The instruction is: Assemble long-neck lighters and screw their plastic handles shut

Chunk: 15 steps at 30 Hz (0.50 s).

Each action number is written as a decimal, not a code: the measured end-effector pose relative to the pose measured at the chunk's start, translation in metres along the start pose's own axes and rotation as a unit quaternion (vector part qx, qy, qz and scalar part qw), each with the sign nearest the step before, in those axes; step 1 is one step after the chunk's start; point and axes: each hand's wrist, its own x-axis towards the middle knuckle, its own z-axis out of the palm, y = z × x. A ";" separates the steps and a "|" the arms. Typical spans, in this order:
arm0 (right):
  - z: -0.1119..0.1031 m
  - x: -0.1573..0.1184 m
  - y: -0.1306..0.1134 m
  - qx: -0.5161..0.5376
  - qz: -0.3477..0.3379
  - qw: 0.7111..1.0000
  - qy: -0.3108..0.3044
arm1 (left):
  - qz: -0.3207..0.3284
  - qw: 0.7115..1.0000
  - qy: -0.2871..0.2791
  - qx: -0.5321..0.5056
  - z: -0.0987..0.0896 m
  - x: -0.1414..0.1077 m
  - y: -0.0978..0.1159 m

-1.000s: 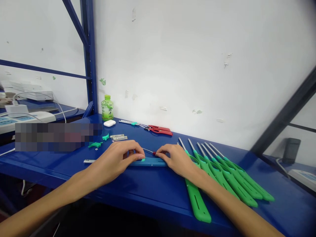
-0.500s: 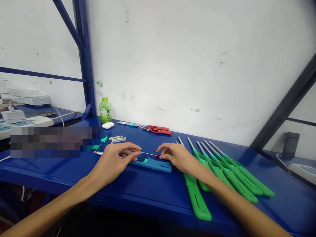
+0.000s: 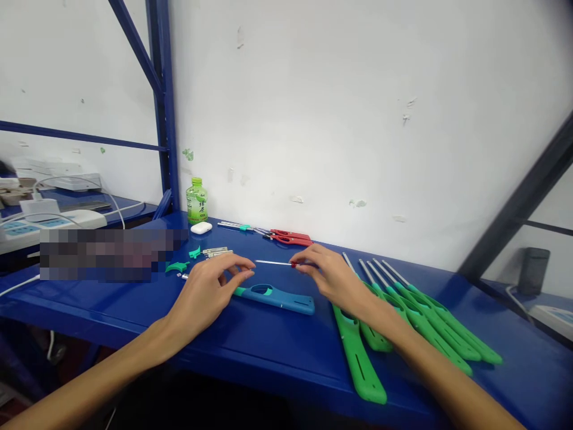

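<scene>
My right hand (image 3: 329,275) is closed on a small screwdriver (image 3: 274,263) with a dark red handle, its thin metal shaft pointing left. My left hand (image 3: 217,280) has thumb and fingertips pinched beside the shaft's tip; what they hold, if anything, is too small to make out. Below both hands a blue long-necked lighter (image 3: 286,301) lies on the blue table, its neck hidden behind my left hand. Several green lighters (image 3: 430,316) of the same shape lie fanned out at the right, partly covered by my right forearm.
Teal trigger pieces (image 3: 178,267) and metal parts (image 3: 217,252) lie beyond my left hand. Red lighters (image 3: 290,237) and metal tubes (image 3: 230,226) are near the wall. A green bottle (image 3: 197,202) and a white case (image 3: 201,228) stand at the back left.
Both hands have lifted a little off the blue lighter, and the screwdriver has risen with the right hand. The view has shifted slightly. The blue lighter still lies on the table.
</scene>
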 end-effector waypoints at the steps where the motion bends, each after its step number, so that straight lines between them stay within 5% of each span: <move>1: -0.004 0.000 -0.003 0.006 -0.017 1.000 0.018 | -0.002 1.000 0.008 0.011 0.000 0.000 0.000; 15: -0.005 0.000 -0.007 0.011 -0.096 0.993 0.062 | -0.001 0.999 0.012 0.036 -0.002 -0.002 -0.001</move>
